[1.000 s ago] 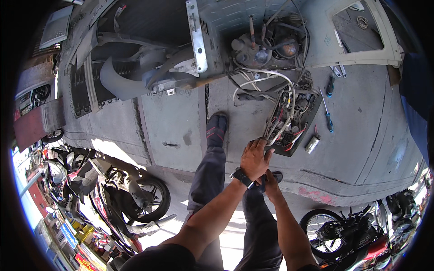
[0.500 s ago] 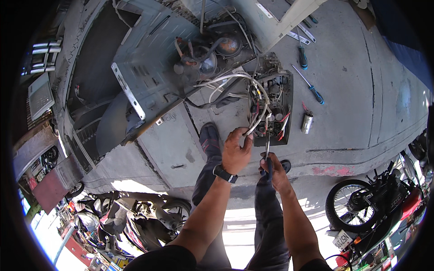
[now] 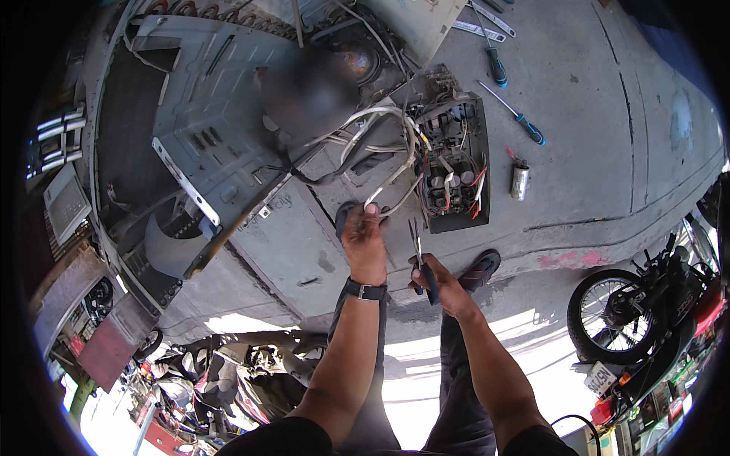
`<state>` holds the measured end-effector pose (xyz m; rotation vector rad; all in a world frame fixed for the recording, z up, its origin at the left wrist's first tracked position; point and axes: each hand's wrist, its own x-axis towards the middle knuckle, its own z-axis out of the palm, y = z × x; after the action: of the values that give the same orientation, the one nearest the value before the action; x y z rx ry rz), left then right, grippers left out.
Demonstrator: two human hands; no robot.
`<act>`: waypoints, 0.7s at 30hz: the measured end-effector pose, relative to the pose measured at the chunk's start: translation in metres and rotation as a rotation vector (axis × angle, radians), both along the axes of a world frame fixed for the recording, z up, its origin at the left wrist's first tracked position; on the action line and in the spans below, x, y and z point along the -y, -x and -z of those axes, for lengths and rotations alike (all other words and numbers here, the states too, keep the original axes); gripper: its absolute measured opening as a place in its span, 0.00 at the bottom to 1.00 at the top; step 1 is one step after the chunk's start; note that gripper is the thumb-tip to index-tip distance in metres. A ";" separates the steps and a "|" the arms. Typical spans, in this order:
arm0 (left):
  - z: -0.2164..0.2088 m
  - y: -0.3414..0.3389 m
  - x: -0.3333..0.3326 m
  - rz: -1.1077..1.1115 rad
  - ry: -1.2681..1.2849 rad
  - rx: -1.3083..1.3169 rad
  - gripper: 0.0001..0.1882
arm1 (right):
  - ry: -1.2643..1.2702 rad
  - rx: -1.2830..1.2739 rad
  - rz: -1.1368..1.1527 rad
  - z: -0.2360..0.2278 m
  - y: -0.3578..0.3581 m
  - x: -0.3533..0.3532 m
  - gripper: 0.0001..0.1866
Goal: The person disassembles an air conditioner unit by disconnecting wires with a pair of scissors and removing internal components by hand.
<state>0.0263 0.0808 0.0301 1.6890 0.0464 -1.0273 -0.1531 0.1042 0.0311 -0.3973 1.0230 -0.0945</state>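
Note:
My left hand [image 3: 364, 239], with a black watch strap at the wrist, is closed on the end of a white cable [image 3: 392, 186]. A thinner grey cable runs past its fingers toward the box. My right hand [image 3: 446, 287] grips a pair of scissors [image 3: 417, 247] with dark handles; the slim blades point away from me and stand slightly apart, touching nothing. Beyond both hands lies an open dark metal box [image 3: 458, 222] filled with wiring and electrical parts. Several cables lead from it to the opened metal unit at the left.
The opened metal unit [image 3: 205, 114] stands far left, partly blurred. Two screwdrivers, one being a blue-handled screwdriver [image 3: 530, 129], and a silver cylindrical capacitor [image 3: 520, 182] lie right of the box. Motorcycles stand near me, including a black motorcycle [image 3: 631, 319] at right.
My left hand has drawn the white cable leftward, away from the box. The scissors have come back from the box's near edge, and their blades now show apart. The view has shifted.

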 end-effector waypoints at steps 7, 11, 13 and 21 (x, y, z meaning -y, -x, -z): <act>0.004 -0.007 -0.004 -0.010 0.015 -0.011 0.19 | 0.016 -0.001 0.036 0.032 -0.005 0.034 0.27; 0.006 -0.006 -0.005 0.006 0.017 -0.021 0.18 | -0.003 0.005 -0.047 0.054 -0.002 0.074 0.34; 0.008 -0.007 -0.008 0.021 0.023 -0.022 0.17 | -0.010 -0.005 -0.099 0.054 -0.010 0.096 0.34; 0.011 -0.005 -0.009 -0.004 0.017 0.008 0.15 | -0.047 0.004 -0.133 0.066 -0.023 0.124 0.36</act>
<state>0.0310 0.0896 0.0192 1.6766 0.0361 -1.0153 -0.1303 -0.0193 -0.0352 -0.4212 0.9899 0.0484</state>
